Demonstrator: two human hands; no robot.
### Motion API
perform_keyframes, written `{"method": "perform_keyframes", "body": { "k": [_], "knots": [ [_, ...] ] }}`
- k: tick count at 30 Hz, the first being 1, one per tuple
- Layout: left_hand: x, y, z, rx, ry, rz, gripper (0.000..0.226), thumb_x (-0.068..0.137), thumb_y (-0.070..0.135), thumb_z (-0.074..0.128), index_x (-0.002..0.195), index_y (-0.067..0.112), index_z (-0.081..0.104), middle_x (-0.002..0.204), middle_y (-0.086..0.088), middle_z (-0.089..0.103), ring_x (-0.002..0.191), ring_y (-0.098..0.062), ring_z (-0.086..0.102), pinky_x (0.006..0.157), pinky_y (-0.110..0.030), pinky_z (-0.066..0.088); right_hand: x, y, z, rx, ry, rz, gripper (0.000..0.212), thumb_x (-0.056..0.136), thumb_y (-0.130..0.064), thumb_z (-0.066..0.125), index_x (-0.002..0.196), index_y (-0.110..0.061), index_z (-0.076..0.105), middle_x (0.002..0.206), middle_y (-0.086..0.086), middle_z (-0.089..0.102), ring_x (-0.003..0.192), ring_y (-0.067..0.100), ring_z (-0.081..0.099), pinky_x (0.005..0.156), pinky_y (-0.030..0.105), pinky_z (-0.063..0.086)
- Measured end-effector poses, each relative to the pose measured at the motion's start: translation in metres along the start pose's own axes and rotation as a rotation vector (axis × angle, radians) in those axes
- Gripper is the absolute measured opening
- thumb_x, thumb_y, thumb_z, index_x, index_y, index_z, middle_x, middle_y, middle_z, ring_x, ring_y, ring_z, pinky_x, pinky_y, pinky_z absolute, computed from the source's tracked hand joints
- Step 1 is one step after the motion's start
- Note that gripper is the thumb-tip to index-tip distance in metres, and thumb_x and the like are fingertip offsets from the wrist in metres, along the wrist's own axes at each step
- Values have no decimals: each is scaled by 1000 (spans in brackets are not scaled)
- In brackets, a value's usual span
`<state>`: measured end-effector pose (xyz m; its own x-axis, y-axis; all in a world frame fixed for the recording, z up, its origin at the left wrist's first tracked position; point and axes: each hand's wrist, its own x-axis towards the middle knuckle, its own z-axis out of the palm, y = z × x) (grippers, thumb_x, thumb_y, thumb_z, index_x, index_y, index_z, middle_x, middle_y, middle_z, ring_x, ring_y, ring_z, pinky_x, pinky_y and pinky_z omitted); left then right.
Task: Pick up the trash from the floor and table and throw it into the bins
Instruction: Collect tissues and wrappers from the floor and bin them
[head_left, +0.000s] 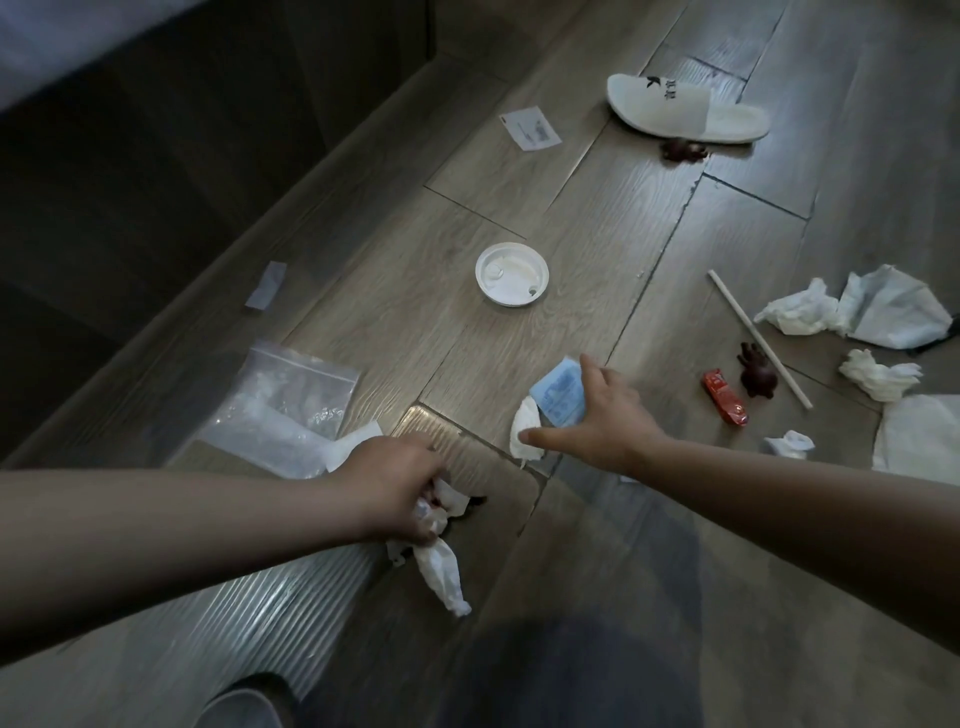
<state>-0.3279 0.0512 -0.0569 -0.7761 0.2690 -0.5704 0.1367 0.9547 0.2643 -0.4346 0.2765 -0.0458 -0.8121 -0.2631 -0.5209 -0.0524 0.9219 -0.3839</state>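
Trash lies scattered on a wooden floor. My left hand grips a bunch of crumpled white tissues that hang below its curled fingers. My right hand reaches over a blue wrapper and a white tissue; its fingers curl round the wrapper's edge and the thumb points left over the tissue. A white plastic cup lid lies further out. A clear zip bag lies left of my left hand.
To the right lie a paper straw, a red wrapper, dark brown scraps, several crumpled tissues and a white bag. A white slipper and a paper label lie far off. Dark furniture borders the left.
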Motion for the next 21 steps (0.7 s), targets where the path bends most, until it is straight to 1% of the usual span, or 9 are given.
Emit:
{"method": "perform_keyframes", "body": {
  "k": [3, 5, 7, 11, 13, 16, 18, 19, 21],
  "knots": [
    [1, 0, -2, 18, 10, -12, 46, 65, 54, 70, 101, 26, 62, 103, 8, 55, 90, -12, 57, 72, -29, 48, 3, -13, 17, -83, 52, 30, 128, 60, -70, 75, 152, -18, 2, 153, 11, 20, 140, 29, 22, 109, 46, 32],
    [2, 0, -2, 22, 4, -30, 42, 63, 53, 71, 93, 25, 63, 100, 8, 56, 87, -12, 58, 69, -29, 47, 5, -16, 25, -154, 78, 45, 128, 61, -67, 76, 152, -16, 2, 151, 12, 21, 138, 30, 23, 108, 48, 35],
    [1, 0, -1, 28, -2, -34, 40, 63, 52, 71, 89, 23, 63, 98, 7, 56, 86, -13, 58, 67, -29, 46, 7, -17, 26, -198, 89, 22, 122, 63, -61, 77, 151, -14, 7, 148, 12, 24, 136, 29, 27, 107, 48, 36],
    [-6, 0, 3, 24, 21, -22, 38, 65, 51, 71, 88, 23, 60, 98, 7, 55, 89, -13, 57, 65, -27, 41, 10, -17, 19, -206, 81, -76, 110, 66, -53, 78, 149, -13, 17, 141, 11, 33, 130, 28, 32, 104, 44, 40],
    [-11, -2, 5, 12, 38, -35, 38, 67, 51, 70, 92, 23, 62, 99, 7, 55, 89, -12, 56, 65, -27, 42, 8, -18, 19, -211, 70, -93, 106, 67, -52, 78, 147, -14, 20, 140, 10, 34, 129, 29, 33, 103, 44, 40],
    [-21, -5, 10, -1, 56, -56, 36, 68, 50, 68, 92, 24, 63, 99, 8, 56, 88, -12, 56, 66, -28, 44, 5, -25, 22, -206, 48, -125, 107, 68, -50, 77, 149, -13, 17, 142, 10, 32, 131, 29, 32, 105, 45, 38],
    [-28, -8, 15, -10, 40, -72, 34, 68, 49, 68, 91, 23, 64, 97, 7, 59, 86, -12, 57, 67, -29, 47, 3, -35, 24, -180, 42, -148, 106, 71, -48, 75, 151, -11, 15, 144, 10, 31, 132, 30, 29, 108, 44, 35],
    [-31, -9, 17, -17, 28, -88, 32, 68, 47, 68, 89, 23, 65, 95, 7, 60, 85, -13, 58, 67, -28, 47, 3, -41, 26, -169, 41, -157, 103, 73, -49, 73, 150, -11, 16, 143, 10, 31, 132, 30, 29, 108, 44, 34],
    [-36, -13, 20, -44, 6, -138, 28, 68, 43, 69, 85, 22, 64, 93, 5, 62, 84, -14, 59, 65, -27, 45, 4, -51, 29, -180, 37, -181, 92, 76, -46, 71, 147, -11, 25, 140, 10, 34, 129, 28, 31, 106, 43, 35]
  ]
}}
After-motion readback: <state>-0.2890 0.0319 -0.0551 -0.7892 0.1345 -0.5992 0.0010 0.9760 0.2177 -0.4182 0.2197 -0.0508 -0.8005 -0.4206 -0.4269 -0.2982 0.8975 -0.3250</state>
